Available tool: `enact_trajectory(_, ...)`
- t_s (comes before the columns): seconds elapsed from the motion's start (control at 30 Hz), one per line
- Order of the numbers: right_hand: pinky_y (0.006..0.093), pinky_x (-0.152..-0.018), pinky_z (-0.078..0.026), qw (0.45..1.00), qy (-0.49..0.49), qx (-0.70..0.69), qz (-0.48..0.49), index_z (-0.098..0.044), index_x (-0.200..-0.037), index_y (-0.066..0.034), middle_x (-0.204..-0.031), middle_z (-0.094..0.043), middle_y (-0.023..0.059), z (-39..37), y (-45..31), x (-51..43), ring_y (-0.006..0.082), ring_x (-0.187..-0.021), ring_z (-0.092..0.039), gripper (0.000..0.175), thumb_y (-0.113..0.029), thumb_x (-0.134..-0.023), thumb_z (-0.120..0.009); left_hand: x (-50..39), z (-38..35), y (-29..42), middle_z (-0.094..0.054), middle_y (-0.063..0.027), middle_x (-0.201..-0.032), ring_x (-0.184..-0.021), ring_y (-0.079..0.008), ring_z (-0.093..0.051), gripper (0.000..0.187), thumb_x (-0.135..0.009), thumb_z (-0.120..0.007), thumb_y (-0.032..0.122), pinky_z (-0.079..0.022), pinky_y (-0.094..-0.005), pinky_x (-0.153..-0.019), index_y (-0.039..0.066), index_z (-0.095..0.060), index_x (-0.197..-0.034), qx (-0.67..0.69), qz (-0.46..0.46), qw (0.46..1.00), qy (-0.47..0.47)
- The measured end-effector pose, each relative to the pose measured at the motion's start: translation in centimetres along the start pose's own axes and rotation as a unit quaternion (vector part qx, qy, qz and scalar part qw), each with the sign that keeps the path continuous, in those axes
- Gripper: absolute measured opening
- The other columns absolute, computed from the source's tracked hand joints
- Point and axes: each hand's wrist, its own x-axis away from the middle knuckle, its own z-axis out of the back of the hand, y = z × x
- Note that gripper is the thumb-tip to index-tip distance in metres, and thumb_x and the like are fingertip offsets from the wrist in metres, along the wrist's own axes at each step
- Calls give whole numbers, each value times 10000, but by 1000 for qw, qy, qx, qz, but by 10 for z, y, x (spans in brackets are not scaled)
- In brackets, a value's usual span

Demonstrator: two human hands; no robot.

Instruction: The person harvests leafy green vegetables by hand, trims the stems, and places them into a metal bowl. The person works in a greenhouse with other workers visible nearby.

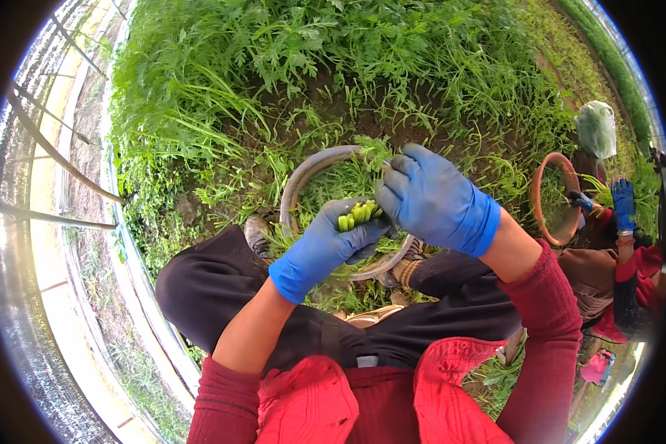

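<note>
My left hand [333, 238], in a blue glove, is closed around a bunch of cut green stems [359, 215], their pale ends pointing up. Close by on the right, my right hand [427, 197], also gloved in blue, has its fingers bent at the bunch's side; its fingertips are partly hidden, and whether it grips a leafy sprig [374, 151] beside them I cannot tell. Under both hands, between my feet, stands a round basin [295, 186] holding loose leafy greens [327, 186].
Dense leafy plants [311, 39] grow ahead, with cut stubble and soil before them. At right, a co-worker's gloved hand [622, 202] is near an orange-brown basin [539, 194]; a filled plastic bag [596, 130] stands beyond. Metal poles [61, 158] and plastic sheeting line the left.
</note>
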Motion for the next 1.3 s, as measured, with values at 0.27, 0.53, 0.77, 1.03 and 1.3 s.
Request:
enact_trajectory(0.27,342,-628,-467,810,-7,-467,-354,-646,-890,8,-708,-616,118,-18,-1,0,271,-633,-581,396,-373,-951,-556,4,-5,8,-531,32,-613,-487,-41,-430,168,-912,-639,161,-311,-205,-435,11,-649,-988,81,-5,997,-20)
enact_trajectory(0.53,372,-752,-498,994,87,-56,29,-671,-987,-10,-919,-639,103,58,-7,-4,257,-854,-626,299,-174,-742,-620,3,-18,3,-594,9,-739,-583,-64,-533,176,-866,-694,118,-409,-205,-491,47,-602,-998,96,19,994,52)
enact_trajectory(0.77,388,-730,-481,990,93,-46,-93,-587,-860,-28,-823,-595,115,29,-32,3,291,-810,-622,197,-116,-687,-615,-4,-13,0,-580,15,-729,-582,-62,-533,193,-861,-697,140,-408,-201,-488,35,-610,-998,-12,-76,996,-36)
enact_trajectory(1.03,395,-912,-469,931,234,-178,-215,-465,-1355,-51,-1158,-580,242,61,31,-1,380,-1027,-583,535,-53,-835,-590,-2,-29,31,-640,-88,-827,-552,-102,-548,273,-883,-629,123,-415,-204,-475,15,-576,-1129,57,-78,991,-94)
enact_trajectory(1.3,334,-699,-540,835,437,-238,-236,-573,-1223,-44,-955,-665,151,112,62,19,201,-787,-666,324,-181,-930,-547,-42,-39,120,-584,-31,-672,-651,-163,-597,296,-948,-573,250,-521,-307,-629,-13,-640,-1068,33,-224,968,-111)
